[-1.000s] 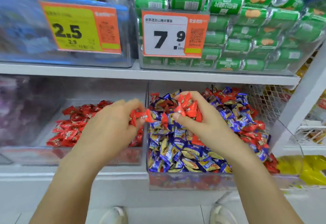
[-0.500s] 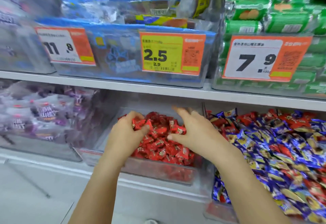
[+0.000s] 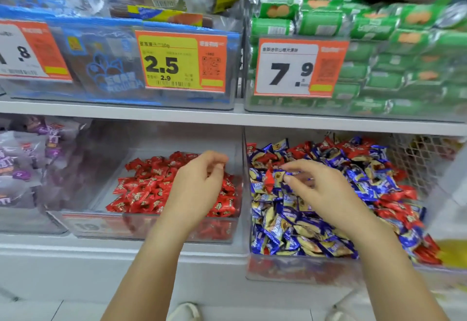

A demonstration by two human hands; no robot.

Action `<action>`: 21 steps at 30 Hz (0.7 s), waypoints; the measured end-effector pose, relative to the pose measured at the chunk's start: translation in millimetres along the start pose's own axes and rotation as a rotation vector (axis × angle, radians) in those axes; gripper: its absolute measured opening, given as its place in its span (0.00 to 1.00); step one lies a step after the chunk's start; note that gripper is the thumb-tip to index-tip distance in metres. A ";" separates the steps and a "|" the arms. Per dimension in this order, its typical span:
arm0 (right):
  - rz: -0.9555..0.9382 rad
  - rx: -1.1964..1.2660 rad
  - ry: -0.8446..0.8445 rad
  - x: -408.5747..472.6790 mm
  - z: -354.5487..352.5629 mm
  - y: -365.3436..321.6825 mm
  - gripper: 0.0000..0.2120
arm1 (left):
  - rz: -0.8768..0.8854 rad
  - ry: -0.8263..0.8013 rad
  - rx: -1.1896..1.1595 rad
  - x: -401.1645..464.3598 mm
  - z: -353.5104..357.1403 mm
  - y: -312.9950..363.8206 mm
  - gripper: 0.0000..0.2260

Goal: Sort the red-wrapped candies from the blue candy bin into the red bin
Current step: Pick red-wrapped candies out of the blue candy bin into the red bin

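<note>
left hand (image 3: 199, 189) hovering loosely curled, empty, over red bin (image 3: 151, 227) | right hand (image 3: 321, 189) spreading fingers toward red candy (image 3: 269, 178) at blue candy bin (image 3: 298, 267) left edge | pinching one twisted wrapper end would be lifting it cleanly

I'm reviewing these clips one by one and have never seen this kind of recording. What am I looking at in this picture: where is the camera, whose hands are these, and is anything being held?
There is no machine here. The picture comes from a wide-angle camera worn on a person's head, looking forward and down at a shop shelf, so both bare arms reach in from below.

The left hand hovers over the red bin, which holds only red-wrapped candies; its fingers are loosely curled and seem to hold nothing.

The right hand is over the blue candy bin, a mix of blue and red wrappers. Its fingertips are at a red-wrapped candy, but blur hides whether they already grip it.

The shelf above holds price tags and green packets.
</note>
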State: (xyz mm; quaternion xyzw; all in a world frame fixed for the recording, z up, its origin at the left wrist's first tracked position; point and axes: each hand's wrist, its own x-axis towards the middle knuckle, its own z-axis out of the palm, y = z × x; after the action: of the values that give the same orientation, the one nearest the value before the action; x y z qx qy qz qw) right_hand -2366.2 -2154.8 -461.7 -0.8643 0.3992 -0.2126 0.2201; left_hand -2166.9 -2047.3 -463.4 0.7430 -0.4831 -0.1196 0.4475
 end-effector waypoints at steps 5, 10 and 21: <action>0.190 -0.129 0.219 -23.3 -43.7 48.1 0.10 | 0.367 -0.085 0.074 -19.8 42.4 52.5 0.12; 0.460 -0.267 0.360 -49.5 -90.0 88.6 0.13 | 0.453 -0.261 0.241 -20.3 84.8 66.9 0.13; 0.861 -0.188 -0.332 -55.0 -63.6 115.5 0.46 | 0.514 -0.421 0.391 -26.3 109.8 74.4 0.15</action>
State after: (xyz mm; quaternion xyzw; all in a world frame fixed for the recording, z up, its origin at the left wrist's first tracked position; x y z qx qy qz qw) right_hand -2502.2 -2192.6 -484.2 -0.6587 0.6982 0.0763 0.2697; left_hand -2292.6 -2095.8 -474.7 0.6282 -0.7486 -0.0594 0.2037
